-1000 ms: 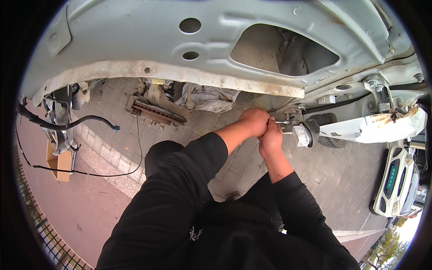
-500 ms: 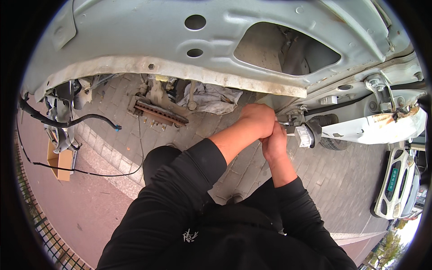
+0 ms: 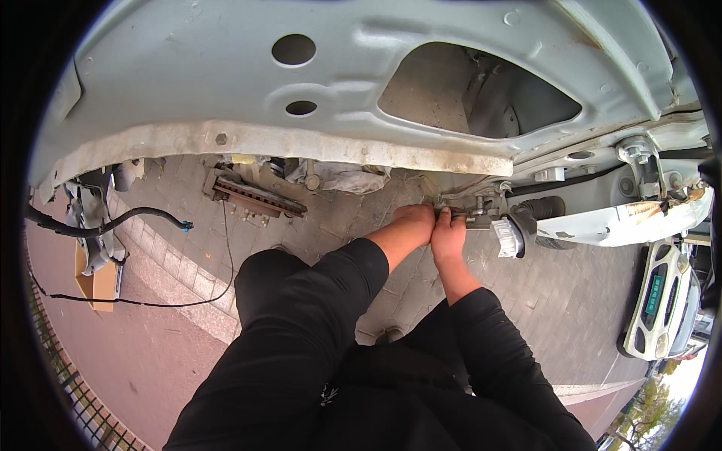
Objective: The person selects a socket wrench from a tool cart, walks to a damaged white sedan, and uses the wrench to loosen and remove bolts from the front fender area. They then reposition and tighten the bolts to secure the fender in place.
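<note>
Both hands meet at a small metal bracket fitting [image 3: 472, 218] under the lower edge of the stripped white car body panel [image 3: 226, 83]. The left hand [image 3: 412, 222] and right hand [image 3: 450, 233] touch each other, fingers curled closed on the fitting. A white-capped cylindrical part [image 3: 508, 236] sits just beside it. A black cable [image 3: 113, 225] hangs at left above the brick pavement [image 3: 571, 316].

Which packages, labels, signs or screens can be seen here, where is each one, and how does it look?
Cardboard box: on the paving at the far left, beside hanging black cables; brown, rectangular, seemingly open.
Number plate: on the end of the white car parked at the right edge; small green rectangle, characters too small to tell.
No screens or signs show. Both hands, left hand and right hand, are at a metal fitting under the white body panel.
</note>
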A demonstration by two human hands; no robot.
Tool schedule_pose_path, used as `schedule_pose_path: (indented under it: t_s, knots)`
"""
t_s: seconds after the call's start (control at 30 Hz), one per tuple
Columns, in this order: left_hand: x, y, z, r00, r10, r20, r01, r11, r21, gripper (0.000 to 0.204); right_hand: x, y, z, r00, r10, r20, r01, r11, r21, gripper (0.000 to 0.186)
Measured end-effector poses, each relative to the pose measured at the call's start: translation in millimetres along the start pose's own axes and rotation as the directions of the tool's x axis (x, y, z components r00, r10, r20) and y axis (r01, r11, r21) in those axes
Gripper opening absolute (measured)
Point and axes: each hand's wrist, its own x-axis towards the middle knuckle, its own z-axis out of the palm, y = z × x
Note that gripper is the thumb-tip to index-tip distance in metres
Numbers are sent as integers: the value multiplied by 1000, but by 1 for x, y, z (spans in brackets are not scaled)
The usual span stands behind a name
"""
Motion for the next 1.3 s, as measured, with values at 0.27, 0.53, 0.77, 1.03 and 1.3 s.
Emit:
schedule_pose_path:
  t_s: [0.27, 0.53, 0.77, 1.03, 1.3]
  knots:
    - [-146, -41, -148, 903, 14, -430, 33, 994, 102, 40, -36, -86, -41, 825, -14, 564, -547, 225, 806, 22]
    - [-176, -101, -117, 986, -134, -103, 148, 979, 141, 49, -8, -18, 11, 996, -93, 1, 87, 937, 339, 19]
    - [-190, -110, -105, 975, -115, -188, 128, 990, 58, 56, -26, -64, -12, 868, 30, 496, -459, 430, 777, 33]
    - [-208, -107, -103, 972, -123, -199, 139, 988, 71, 60, -18, -45, -11, 952, 202, 230, -278, 886, 372, 28]
    - [-210, -100, -103, 968, -86, -237, 105, 992, 68, 55, -34, -46, 1, 963, 111, 244, -257, 643, 722, 33]
